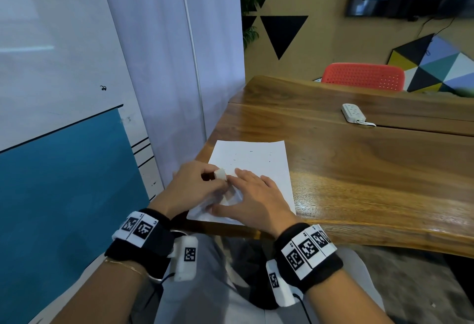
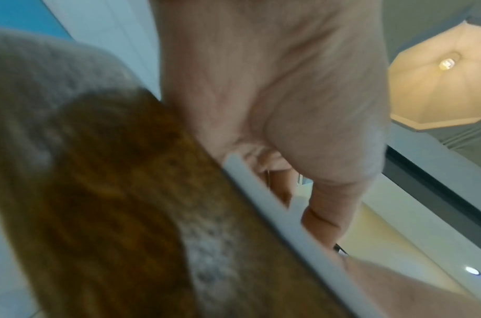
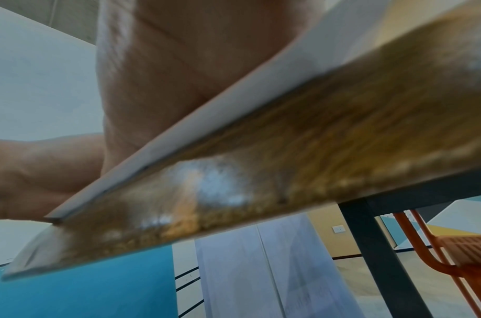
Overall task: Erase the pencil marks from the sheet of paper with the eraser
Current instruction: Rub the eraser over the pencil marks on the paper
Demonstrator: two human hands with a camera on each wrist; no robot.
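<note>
A sheet of paper (image 1: 259, 164) lies flat at the near left corner of a wooden table (image 1: 359, 170), its near edge just at the table's front rim. The left hand (image 1: 191, 189) curls its fingers round a small white eraser (image 1: 220, 174), which it holds against the left part of the sheet, close to the paper's left edge. The right hand (image 1: 256, 196) lies flat on the lower half of the sheet with fingers straight and spread, pressing the paper down; its fingertips sit just beside the eraser, so the two hands are close together, almost touching. A few small dark pencil marks (image 1: 250, 155) show scattered across the upper half of the sheet, well apart from the eraser.

The left wrist view shows the palm and curled fingers (image 2: 326, 213) above the paper's edge (image 2: 263, 193) and the table's rim (image 2: 119, 193), all blurred; the eraser itself cannot be made out there. The right wrist view shows the right palm (image 3: 179, 64) resting on the sheet's edge (image 3: 206, 120) over the table's rim (image 3: 315, 150).

Farther along the table a white power strip (image 1: 354, 113) lies near the seam between two boards. A red chair (image 1: 363, 76) stands behind the far side of the table
</note>
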